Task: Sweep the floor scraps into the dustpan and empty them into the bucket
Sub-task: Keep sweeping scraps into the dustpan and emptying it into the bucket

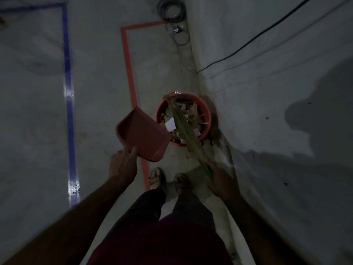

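A red dustpan (142,132) hangs in the air just left of the red bucket (207,115), its open edge turned toward the bucket's rim. My left hand (123,165) holds the dustpan at its near end. The bucket stands on the floor by the wall and is full of scraps (186,116) of paper and dry leaves. My right hand (219,178) grips the handle of a straw broom (183,129), whose bristles reach over and into the bucket. The dustpan's inside looks bare.
A red tape line (129,69) and a blue tape line (67,77) run along the grey floor. Coiled cables (172,10) lie at the far wall corner, and a black cable (254,38) runs up the right wall. My sandalled feet (168,178) stand just behind the bucket.
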Demonstrator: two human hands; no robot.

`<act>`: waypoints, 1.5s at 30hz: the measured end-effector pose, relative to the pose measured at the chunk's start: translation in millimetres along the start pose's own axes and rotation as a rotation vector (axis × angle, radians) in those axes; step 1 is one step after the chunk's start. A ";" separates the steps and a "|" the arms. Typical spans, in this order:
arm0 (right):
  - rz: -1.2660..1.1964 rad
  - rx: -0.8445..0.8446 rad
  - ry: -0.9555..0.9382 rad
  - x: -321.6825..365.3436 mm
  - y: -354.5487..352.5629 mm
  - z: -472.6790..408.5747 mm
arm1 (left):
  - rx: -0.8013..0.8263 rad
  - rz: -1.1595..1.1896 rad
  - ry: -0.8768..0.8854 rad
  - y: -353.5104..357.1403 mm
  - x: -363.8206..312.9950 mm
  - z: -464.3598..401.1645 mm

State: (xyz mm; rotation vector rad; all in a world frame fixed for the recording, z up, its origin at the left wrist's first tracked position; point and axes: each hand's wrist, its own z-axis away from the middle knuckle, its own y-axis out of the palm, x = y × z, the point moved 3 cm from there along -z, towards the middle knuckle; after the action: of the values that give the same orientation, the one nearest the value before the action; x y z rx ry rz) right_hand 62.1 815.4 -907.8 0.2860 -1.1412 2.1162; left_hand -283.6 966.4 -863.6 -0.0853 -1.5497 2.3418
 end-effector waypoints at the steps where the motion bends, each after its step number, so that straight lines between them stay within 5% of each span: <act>1: 0.022 0.015 0.062 26.1 -13.1 27.2 | -0.007 0.021 -0.005 -1.9 -1.8 5.2; 4: 0.097 -0.167 -0.020 33.3 -31.7 84.8 | -0.006 0.066 -0.034 -6.3 -11.0 24.5; 13: 0.064 -0.205 -0.276 54.9 -54.6 105.6 | -0.148 0.226 -0.195 -20.9 -16.9 95.8; 22: 0.308 -0.142 -0.695 170.2 -47.8 71.1 | -0.353 0.337 -0.469 -40.7 40.4 160.1; 31: 0.342 -0.061 -0.966 311.0 37.0 94.5 | -0.464 0.427 -0.848 -0.1 152.5 272.8; 45: 0.488 0.062 -1.164 484.5 235.2 180.4 | -0.489 0.497 -1.178 110.9 323.4 446.9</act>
State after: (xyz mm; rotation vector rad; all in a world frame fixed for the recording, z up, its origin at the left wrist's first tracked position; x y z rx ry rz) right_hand -472.2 818.0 -715.2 1.5403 -1.9062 2.4045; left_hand -717.6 630.4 -740.1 1.0918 -2.8782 2.3703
